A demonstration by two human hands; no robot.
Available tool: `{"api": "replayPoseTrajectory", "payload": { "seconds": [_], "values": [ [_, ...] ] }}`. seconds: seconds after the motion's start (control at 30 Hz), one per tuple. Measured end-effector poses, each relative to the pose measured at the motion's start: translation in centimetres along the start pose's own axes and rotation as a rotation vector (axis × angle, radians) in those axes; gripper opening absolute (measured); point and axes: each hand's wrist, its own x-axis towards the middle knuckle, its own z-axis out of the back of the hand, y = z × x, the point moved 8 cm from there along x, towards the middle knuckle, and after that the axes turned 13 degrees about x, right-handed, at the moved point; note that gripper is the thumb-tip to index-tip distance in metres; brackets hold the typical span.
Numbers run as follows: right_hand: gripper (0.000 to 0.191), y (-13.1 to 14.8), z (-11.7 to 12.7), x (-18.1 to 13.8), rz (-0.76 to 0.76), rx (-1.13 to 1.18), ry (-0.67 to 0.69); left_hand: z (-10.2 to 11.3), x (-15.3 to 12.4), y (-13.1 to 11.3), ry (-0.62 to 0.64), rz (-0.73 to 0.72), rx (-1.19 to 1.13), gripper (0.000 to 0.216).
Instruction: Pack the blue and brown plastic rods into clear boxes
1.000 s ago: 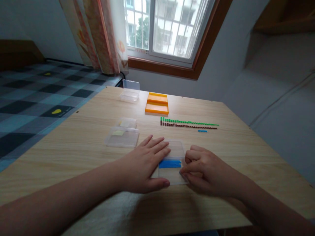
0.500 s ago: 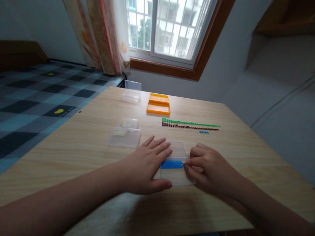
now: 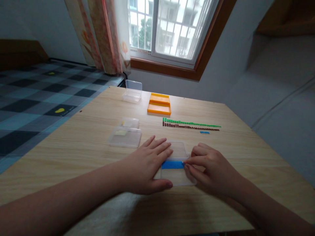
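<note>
A clear plastic box lies open in front of me, its lid folded back on the far side. Small blue pieces are packed in tight rows along the part nearest the hinge. Over the box's left edge rests my left hand, flat with the fingers spread, covering that side. My right hand is closed in a pinch at the right end of the blue rows. A bit of blue shows at its thumb and index fingertips; the fingers mostly hide it.
Beyond the hands, green pieces and dark brown pieces stand in two long rows, with a short blue row beside them. An orange two-part tray, an open clear box and another clear box also occupy the wooden table.
A small notch at the right end of the blue rows now looks filled with blue at my right fingertips. My left hand stays in place. The view has shifted very slightly.
</note>
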Motion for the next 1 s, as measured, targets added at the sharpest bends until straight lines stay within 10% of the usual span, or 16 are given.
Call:
{"api": "replayPoseTrajectory", "payload": {
  "seconds": [1.0],
  "values": [
    [0.022,-0.87,-0.58,-0.05,-0.094,-0.036,0.047,0.19,0.11,-0.07,0.004,-0.01,-0.015,0.084]
  ]
}}
